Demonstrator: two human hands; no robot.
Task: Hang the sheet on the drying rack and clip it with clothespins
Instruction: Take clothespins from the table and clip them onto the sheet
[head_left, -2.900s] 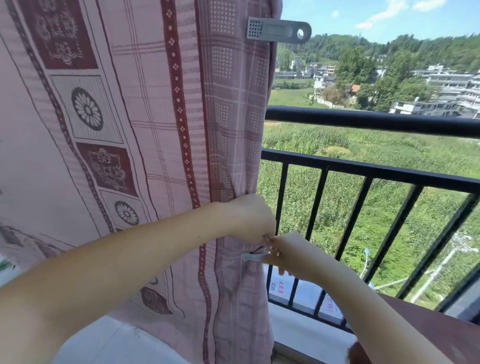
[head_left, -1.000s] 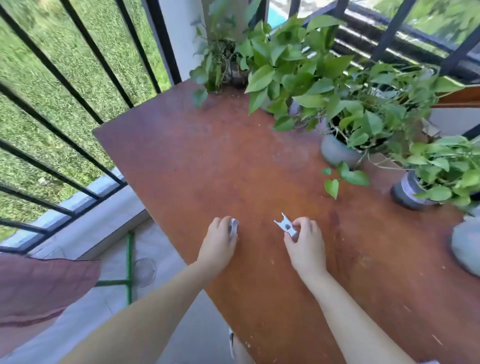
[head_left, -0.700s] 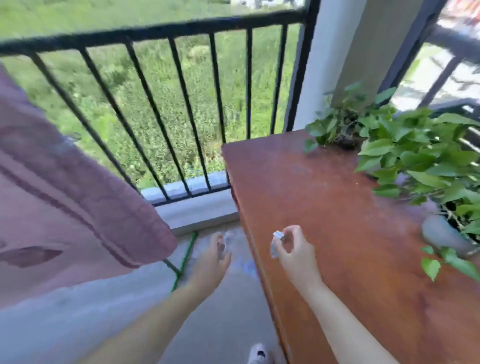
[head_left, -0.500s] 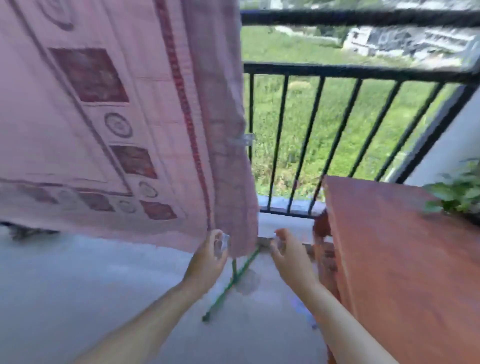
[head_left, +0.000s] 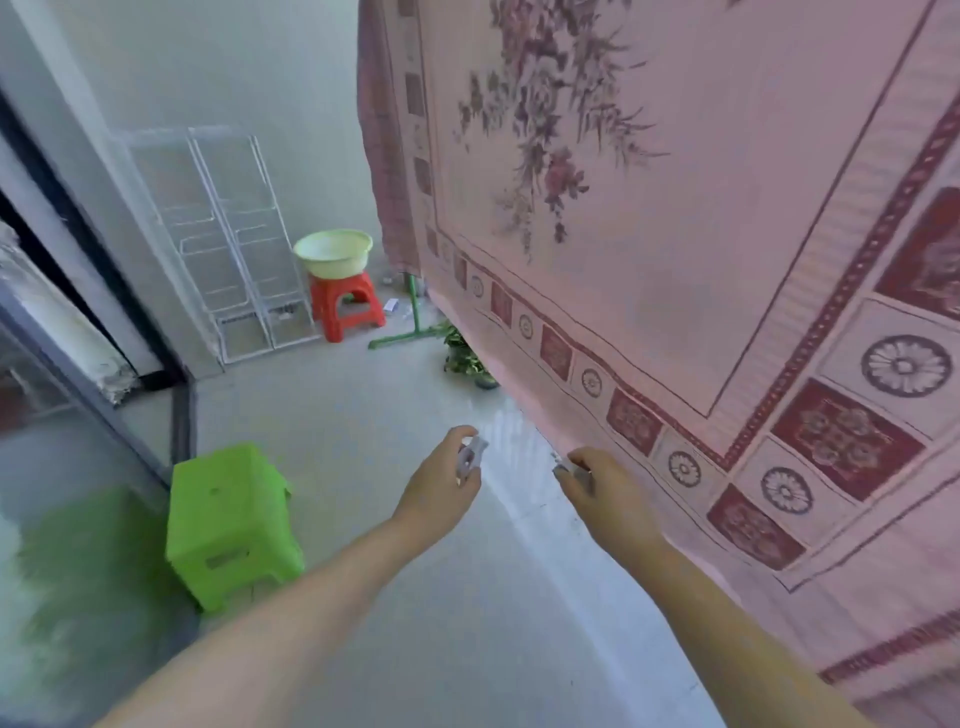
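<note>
While the pink patterned sheet (head_left: 701, 234) hangs down the right side of the view, its lower border near the right hand (head_left: 597, 491), both hands are held out over the pale floor (head_left: 467, 623). Left hand (head_left: 441, 486) grips a pale clothespin (head_left: 469, 457) between curled fingers and thumb; right hand pinches a second clothespin (head_left: 571, 470) (blurred, detail unclear). A green rack leg (head_left: 413, 317) shows under the sheet's far edge. Green stool (head_left: 228, 519) at left; red stool (head_left: 345, 306) carrying a basin (head_left: 332, 254) beyond.

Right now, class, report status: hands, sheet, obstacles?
Left hand, right hand: each grips a pale clothespin. Pink patterned sheet hanging. Lime-green plastic stool left, off path.
</note>
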